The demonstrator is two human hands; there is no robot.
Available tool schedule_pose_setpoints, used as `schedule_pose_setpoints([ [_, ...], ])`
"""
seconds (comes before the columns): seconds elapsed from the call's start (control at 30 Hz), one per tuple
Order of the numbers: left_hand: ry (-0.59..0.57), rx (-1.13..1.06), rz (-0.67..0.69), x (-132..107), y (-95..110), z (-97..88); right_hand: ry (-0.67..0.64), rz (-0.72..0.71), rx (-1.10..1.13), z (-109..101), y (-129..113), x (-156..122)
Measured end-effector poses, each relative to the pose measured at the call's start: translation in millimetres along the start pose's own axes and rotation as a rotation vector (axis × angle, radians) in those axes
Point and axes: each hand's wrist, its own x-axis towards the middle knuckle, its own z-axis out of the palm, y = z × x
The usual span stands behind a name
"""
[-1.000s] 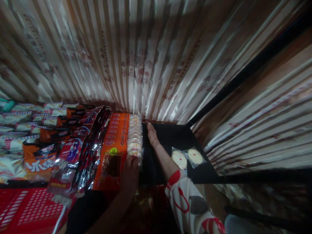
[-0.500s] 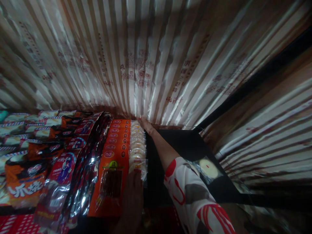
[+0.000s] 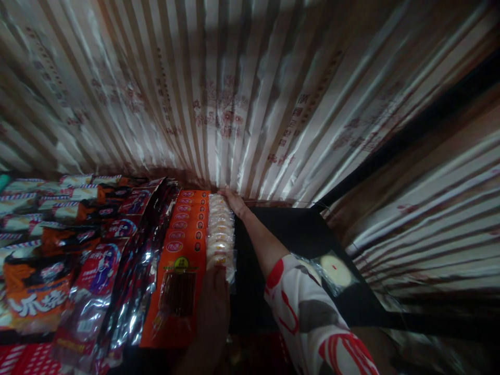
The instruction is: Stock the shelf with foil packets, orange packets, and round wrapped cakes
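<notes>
A row of clear packets of pale round cakes (image 3: pixel 221 229) lies on a black shelf (image 3: pixel 285 234), beside a stack of orange snack packs (image 3: pixel 183 245). My right hand (image 3: pixel 233 200) reaches to the far end of that row, fingers curled against the last packet by the striped wall. My left hand (image 3: pixel 214 297) rests at the near end of the row, its fingers laid on the front packet. My right sleeve (image 3: pixel 312 323) is white with red and grey marks.
Shiny dark and red snack bags (image 3: pixel 117 250) and orange bags (image 3: pixel 37 291) fill the shelf to the left. A loose cake packet (image 3: pixel 334 271) lies on the black shelf at right. A striped foil curtain (image 3: pixel 219 94) hangs behind. A black frame bar (image 3: pixel 410 130) runs diagonally at right.
My right hand has moved along the cake row from its side to its far end by the curtain. The view has shifted left and closer. My left hand stays at the front.
</notes>
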Motion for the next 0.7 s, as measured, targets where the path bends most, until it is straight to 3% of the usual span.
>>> schedule_pose_setpoints([
  [0.17, 0.002, 0.054, 0.049, 4.7, 1.2, -3.7, -0.077, 0.022, 0.026, -1.7, 1.9, 0.8],
  [0.7, -0.012, 0.027, 0.023, 7.9, -2.1, -2.7, -0.061, -0.011, -0.026, 1.6, 3.1, 2.0],
])
